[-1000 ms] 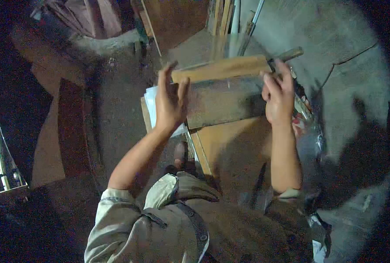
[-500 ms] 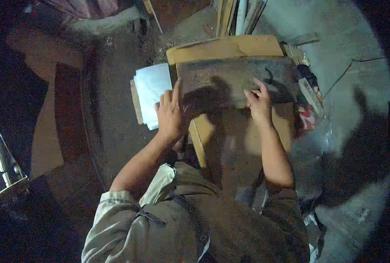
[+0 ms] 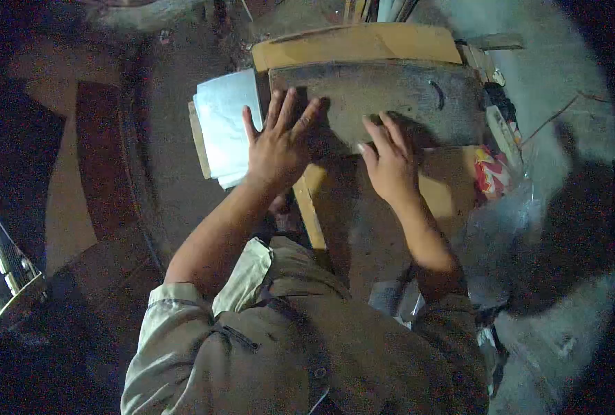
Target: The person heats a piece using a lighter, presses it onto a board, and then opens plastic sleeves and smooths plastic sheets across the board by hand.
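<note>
A dark, worn board (image 3: 383, 90) with a small curved dark mark or piece near its right end lies across a yellow-brown surface (image 3: 363, 43). My left hand (image 3: 280, 142), fingers spread, is over the board's left end, beside a stack of white sheets (image 3: 226, 124). Near the board's front edge is my right hand (image 3: 390, 155), its fingers apart and pointing forward. Neither hand grips anything; whether the fingertips press on the board is hard to tell.
Right of the board are a red and white packet (image 3: 491, 176) and clear plastic (image 3: 522, 200). Upright strips (image 3: 390, 10) stand at the back. A bright framed panel (image 3: 6, 270) is at the far left. A thin cord or stick (image 3: 549, 121) lies on the right.
Both hands have come down from above the board, and their fingers have spread. The board and white sheets now appear higher in the view. The left hand has moved slightly right across the board's left end.
</note>
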Demonstrator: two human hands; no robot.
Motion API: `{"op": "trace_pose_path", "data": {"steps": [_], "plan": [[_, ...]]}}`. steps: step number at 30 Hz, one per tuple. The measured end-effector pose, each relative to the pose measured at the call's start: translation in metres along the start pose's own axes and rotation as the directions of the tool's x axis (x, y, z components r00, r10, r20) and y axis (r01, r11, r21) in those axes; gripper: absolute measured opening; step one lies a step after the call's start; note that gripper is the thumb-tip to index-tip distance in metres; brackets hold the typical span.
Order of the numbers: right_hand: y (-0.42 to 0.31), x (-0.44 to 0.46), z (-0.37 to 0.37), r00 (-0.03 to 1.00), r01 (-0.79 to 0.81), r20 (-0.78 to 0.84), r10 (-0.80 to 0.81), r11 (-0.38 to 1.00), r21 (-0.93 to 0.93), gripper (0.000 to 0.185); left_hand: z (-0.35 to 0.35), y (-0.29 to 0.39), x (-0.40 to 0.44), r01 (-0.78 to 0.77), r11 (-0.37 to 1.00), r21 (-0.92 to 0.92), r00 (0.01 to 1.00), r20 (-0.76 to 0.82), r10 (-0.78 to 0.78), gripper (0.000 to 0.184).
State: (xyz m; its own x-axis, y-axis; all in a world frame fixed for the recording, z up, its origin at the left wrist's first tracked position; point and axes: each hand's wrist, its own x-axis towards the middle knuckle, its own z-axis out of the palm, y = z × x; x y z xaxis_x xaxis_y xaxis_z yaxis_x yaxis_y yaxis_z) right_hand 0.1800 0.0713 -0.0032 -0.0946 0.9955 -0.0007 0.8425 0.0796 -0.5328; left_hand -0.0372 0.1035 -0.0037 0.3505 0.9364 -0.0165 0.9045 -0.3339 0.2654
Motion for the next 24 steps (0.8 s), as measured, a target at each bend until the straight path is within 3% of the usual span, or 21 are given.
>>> {"op": "trace_pose_path", "data": {"steps": [1, 3, 6, 11, 14, 24], "plan": [[0.001, 0.0, 0.003, 1.0, -0.003, 0.005, 0.003, 1.0, 0.002, 0.05, -0.002, -0.002, 0.003, -0.003, 0.999, -0.04, 1.0, -0.013, 0.002, 0.071], [-0.002, 0.002, 0.008, 0.99, 0.089, -0.073, -0.125, 0.923, -0.374, 0.052, -0.004, -0.002, 0.006, -0.004, 1.0, -0.029, 1.0, -0.004, 0.003, 0.073], [0.005, 0.008, 0.02, 0.99, 0.073, -0.086, -0.11, 0.932, -0.354, 0.052, -0.006, 0.005, 0.006, 0.013, 0.999, 0.05, 0.999, -0.034, -0.011, 0.075], [0.001, 0.007, 0.018, 0.994, 0.052, -0.071, -0.085, 0.925, -0.376, 0.051, 0.006, 0.029, -0.019, -0.062, 0.998, 0.005, 0.998, -0.021, 0.062, 0.068], [0.005, -0.006, 0.017, 0.994, 0.09, -0.034, -0.106, 0.947, -0.308, 0.054, 0.005, 0.036, -0.039, -0.116, 0.993, -0.022, 0.983, 0.142, 0.118, 0.079], [0.012, -0.029, 0.012, 0.994, 0.107, 0.055, -0.094, 0.939, -0.326, 0.063, 0.007, 0.037, -0.06, -0.037, 0.999, -0.025, 0.967, 0.251, 0.042, 0.093]]}}
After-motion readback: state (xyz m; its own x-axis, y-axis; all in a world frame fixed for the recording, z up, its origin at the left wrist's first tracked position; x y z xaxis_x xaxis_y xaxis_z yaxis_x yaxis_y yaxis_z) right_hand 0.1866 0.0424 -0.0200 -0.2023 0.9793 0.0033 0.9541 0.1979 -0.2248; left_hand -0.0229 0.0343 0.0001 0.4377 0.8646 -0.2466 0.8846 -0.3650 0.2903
